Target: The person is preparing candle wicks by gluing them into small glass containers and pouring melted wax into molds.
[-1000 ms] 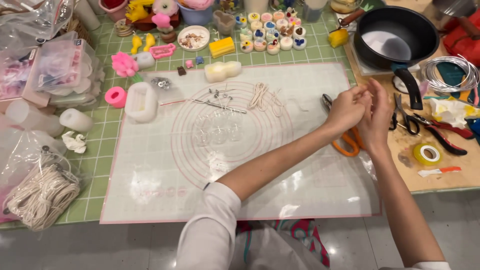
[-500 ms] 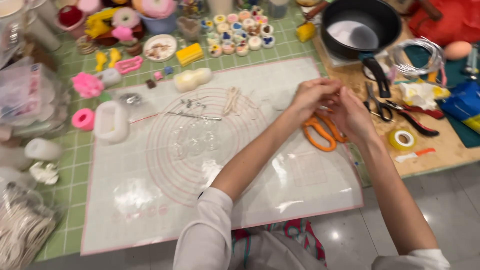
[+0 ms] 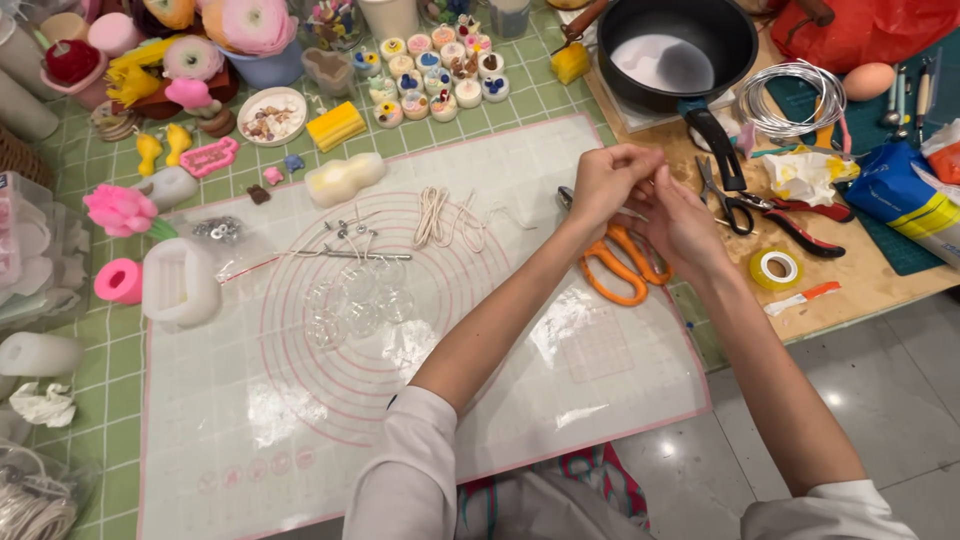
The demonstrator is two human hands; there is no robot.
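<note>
A person seated at a crowded craft table brings both hands together above the right edge of a translucent white silicone work mat with pink concentric rings (image 3: 300,420). The left hand (image 3: 606,183) is curled, its fingertips pinched close around something too small to make out; the right hand (image 3: 682,222) presses against it, fingers bent narrowly toward the same spot, and what it holds cannot be told. Directly beneath the hands lie orange-handled scissors (image 3: 612,270) on the mat's edge. A loose bundle of cream cotton wick cord (image 3: 437,217) rests on the mat to the left of the hands, near a cluster of small clear glass cups (image 3: 360,295) and thin metal pins (image 3: 352,234). To the right, on a brown board, sit black-handled scissors (image 3: 728,195), red-handled pliers (image 3: 812,230) and a roll of yellowish tape (image 3: 776,268). A black pan holding white wax (image 3: 672,45) stands beyond the hands, beside a coil of silver wire (image 3: 795,98). Rows of small decorated candles (image 3: 435,72) line the green gridded cloth (image 3: 100,370).
</note>
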